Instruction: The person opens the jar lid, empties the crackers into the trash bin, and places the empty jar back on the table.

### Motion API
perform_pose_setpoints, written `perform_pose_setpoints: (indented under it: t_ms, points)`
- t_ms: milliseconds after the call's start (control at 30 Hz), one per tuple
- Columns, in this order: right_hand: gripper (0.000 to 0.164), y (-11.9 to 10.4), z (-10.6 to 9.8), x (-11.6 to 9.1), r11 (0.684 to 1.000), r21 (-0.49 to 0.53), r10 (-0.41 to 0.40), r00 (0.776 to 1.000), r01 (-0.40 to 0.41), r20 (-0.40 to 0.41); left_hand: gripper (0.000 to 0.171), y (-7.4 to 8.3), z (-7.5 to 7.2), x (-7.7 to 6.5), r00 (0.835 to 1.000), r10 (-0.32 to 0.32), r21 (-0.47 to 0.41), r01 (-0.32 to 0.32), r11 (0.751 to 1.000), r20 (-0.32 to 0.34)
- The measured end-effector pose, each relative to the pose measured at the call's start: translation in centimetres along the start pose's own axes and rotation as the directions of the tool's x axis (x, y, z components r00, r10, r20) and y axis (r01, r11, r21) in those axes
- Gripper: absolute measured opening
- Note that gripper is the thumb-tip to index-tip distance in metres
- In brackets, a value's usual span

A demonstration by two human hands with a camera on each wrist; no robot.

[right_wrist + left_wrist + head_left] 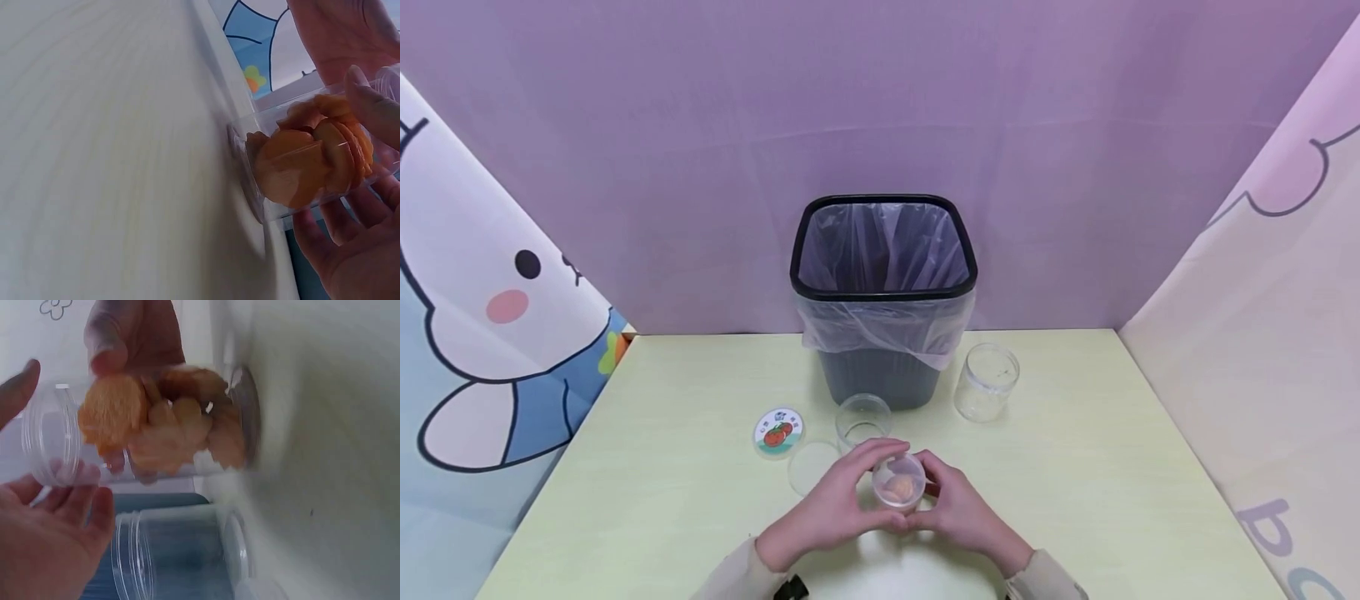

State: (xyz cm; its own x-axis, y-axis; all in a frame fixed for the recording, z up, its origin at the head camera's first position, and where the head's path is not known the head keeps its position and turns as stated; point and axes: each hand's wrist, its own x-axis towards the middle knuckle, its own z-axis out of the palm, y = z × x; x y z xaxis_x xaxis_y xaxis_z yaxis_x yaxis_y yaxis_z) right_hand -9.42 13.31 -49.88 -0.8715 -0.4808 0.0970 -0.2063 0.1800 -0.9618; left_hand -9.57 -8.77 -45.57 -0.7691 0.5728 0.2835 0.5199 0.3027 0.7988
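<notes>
Both hands hold a clear lidless jar (898, 492) between them, upright over the near middle of the table. Inside it are several round orange pieces (169, 425) with scalloped edges. My left hand (838, 508) curls round its left side, and my right hand (958, 510) grips the right side. Seen from the right wrist, the jar's base is right at the tabletop. Just beyond the left hand stands a second clear jar (862, 410), open at the top. A round lid (778, 432) with a picture of orange fruit lies farther left, beside a translucent disc (812, 468).
At the back of the table (1075, 467) stands a grey bin (883, 295) with a black rim and a clear plastic liner. Another clear jar (987, 383) sits to its right. Printed cloth panels (880, 100) border the table at the back and sides.
</notes>
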Motion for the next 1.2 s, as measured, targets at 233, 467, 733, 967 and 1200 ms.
perform_pose_setpoints:
  t_ms: [233,467,733,967,1200]
  points:
    - [0.064,0.0,-0.3,0.0,0.998,0.052,-0.024,0.999,0.022,0.031,0.080,-0.6,-1.1,0.9,0.991,0.048,-0.083,-0.038,0.996,0.127]
    - [0.068,0.1,-0.5,0.2,0.997,0.064,-0.053,0.998,0.050,0.046,0.077,-1.2,-1.7,1.1,0.979,0.081,-0.099,-0.063,0.993,0.187]
    - [0.066,0.3,-0.4,0.0,0.997,0.068,-0.028,0.999,0.025,0.046,0.070,-1.9,-1.4,0.7,0.982,0.082,-0.170,-0.053,0.984,0.171]
    - [0.068,0.4,-0.4,-0.1,0.997,0.074,-0.026,0.998,0.022,0.049,0.068,-1.9,-0.1,0.0,0.998,0.036,-0.234,-0.025,0.972,0.046]
    - [0.066,0.3,-0.5,0.1,0.998,0.057,-0.030,0.999,0.027,0.043,0.069,-1.5,0.8,-0.1,0.996,-0.067,-0.294,0.047,0.955,-0.059]
